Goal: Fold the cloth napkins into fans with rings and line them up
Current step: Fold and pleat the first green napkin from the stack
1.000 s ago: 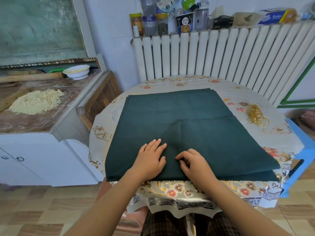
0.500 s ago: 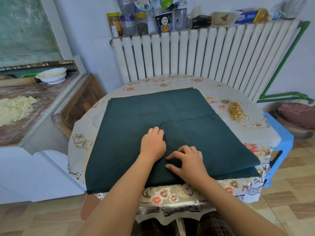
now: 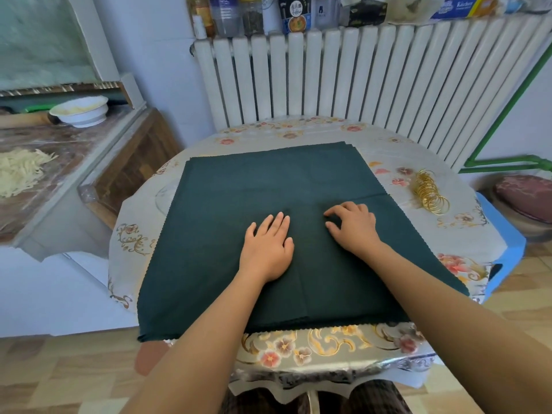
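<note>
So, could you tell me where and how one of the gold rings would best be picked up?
I would take the nearest loop of the gold rings, the one lying loose at the heap's near end, pinching its thin wire from above. The heap sits on the tablecloth to the right of the green napkins, closest to the right hand, so that hand likely suits.

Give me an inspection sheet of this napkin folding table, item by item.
Surface: round table under floral tablecloth.
Job's things: dark green napkins stacked flat; gold rings piled at the right.
Clutter: nothing seen on the table.
Hands: left hand pressing flat on the cloth; right hand pinching a fold.
Cables: nothing seen.
Surroundings: white radiator behind; bowl and noodles on the left counter; blue stool at the right.
</note>
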### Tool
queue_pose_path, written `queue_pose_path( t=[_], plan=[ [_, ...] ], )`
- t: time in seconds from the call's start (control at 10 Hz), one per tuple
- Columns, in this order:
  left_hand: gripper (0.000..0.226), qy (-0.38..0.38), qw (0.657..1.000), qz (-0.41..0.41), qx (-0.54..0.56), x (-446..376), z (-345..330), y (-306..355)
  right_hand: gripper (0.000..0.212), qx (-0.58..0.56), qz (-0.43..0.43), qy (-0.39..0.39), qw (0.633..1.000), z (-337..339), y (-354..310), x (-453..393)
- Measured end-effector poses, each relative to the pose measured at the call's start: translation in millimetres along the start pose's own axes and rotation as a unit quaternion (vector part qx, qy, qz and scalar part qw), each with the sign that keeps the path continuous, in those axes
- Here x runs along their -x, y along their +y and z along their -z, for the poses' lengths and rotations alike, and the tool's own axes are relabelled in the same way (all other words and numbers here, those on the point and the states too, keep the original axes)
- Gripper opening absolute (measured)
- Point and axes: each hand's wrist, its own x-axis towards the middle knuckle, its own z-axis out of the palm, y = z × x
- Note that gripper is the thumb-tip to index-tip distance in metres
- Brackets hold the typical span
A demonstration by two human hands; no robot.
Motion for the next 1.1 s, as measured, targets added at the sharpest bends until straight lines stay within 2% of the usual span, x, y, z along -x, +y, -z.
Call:
queue_pose_path(
  t=[0.1,0.2,0.3,0.4,0.5,0.7,0.9,1.0,1.1],
  plan=[
    [0.054,0.008,1.000,-0.003,0.007,1,-1,1,0.036,0.046,-0.070,0.012,0.996,6,18,-23],
    [0.054,0.011,1.000,-0.001,0.010,1,-2,0,0.033,0.101,-0.099,0.000,0.990,13,31,-42],
    [0.054,0.011,1.000,-0.001,0.009,0,-2,-1,0.030,0.173,-0.098,-0.043,0.979,25,33,-56],
    [0.054,0.011,1.000,-0.001,0.009,1,-3,-1,0.036,0.250,-0.090,-0.115,0.957,41,33,-61],
    [0.054,0.011,1.000,-0.001,0.006,1,-2,-2,0.034,0.293,-0.076,-0.129,0.944,50,36,-58],
    [0.054,0.009,1.000,-0.001,0.002,3,-2,-1,0.040,0.229,-0.074,-0.118,0.963,52,50,-39],
    [0.054,0.012,1.000,0.000,-0.001,1,-1,-1,0.050,0.221,-0.089,-0.136,0.962,65,50,-42],
    [0.054,0.014,1.000,0.002,-0.004,1,-2,-1,0.051,0.177,-0.098,-0.107,0.973,70,55,-42],
    [0.054,0.013,1.000,0.004,-0.008,0,-1,-2,0.037,0.085,-0.103,-0.053,0.990,79,59,-37]
  ],
)
